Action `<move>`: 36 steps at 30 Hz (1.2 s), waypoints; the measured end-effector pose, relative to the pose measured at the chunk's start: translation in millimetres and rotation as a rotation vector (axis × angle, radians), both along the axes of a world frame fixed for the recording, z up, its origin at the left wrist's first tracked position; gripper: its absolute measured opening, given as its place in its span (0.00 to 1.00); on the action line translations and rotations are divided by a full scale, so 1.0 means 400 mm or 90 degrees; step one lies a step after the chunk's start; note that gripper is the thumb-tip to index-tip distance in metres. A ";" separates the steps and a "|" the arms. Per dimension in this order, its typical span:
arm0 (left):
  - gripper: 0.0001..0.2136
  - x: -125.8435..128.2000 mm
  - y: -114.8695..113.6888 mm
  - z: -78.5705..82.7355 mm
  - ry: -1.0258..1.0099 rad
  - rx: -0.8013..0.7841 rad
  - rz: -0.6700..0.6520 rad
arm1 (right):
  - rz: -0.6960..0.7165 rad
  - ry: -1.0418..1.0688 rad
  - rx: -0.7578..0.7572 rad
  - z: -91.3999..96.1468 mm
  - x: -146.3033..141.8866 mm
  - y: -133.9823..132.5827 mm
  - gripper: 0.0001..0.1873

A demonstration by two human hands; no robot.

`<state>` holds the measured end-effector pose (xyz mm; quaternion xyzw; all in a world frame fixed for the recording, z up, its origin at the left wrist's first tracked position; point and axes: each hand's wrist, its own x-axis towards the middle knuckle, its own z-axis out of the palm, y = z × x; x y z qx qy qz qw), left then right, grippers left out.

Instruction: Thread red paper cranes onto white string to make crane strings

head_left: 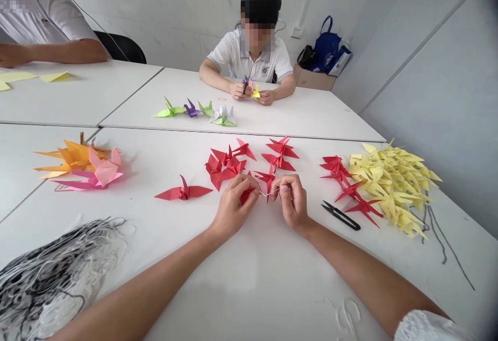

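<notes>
My left hand [233, 203] pinches a small red paper crane [246, 193] just above the white table [249, 278]. My right hand [291, 198] is closed in a pinch on a thin needle or thread [268, 193] that runs between the two hands to the crane. Several more red cranes [229, 164] lie just beyond my hands, and one red crane [183, 191] lies alone to the left. Black snips [340, 215] rest to the right of my right hand.
A heap of yellow cranes [392, 185] sits at the right, orange and pink cranes [83, 167] at the left. Tangled grey thread [50, 273] fills the near left. A person across the table holds paper [254, 91]; another's arm [54, 50] rests far left.
</notes>
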<state>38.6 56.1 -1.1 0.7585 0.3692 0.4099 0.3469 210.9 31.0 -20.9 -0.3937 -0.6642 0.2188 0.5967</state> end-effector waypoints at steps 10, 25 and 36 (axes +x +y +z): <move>0.08 0.000 0.000 0.005 0.011 -0.003 0.002 | -0.006 0.002 -0.005 -0.001 0.001 -0.001 0.09; 0.08 -0.002 -0.002 0.004 -0.002 -0.019 -0.007 | -0.047 0.179 -0.095 0.007 0.005 0.019 0.10; 0.08 -0.001 -0.002 0.003 -0.008 -0.032 -0.010 | -0.203 0.338 -0.171 -0.036 0.050 0.072 0.11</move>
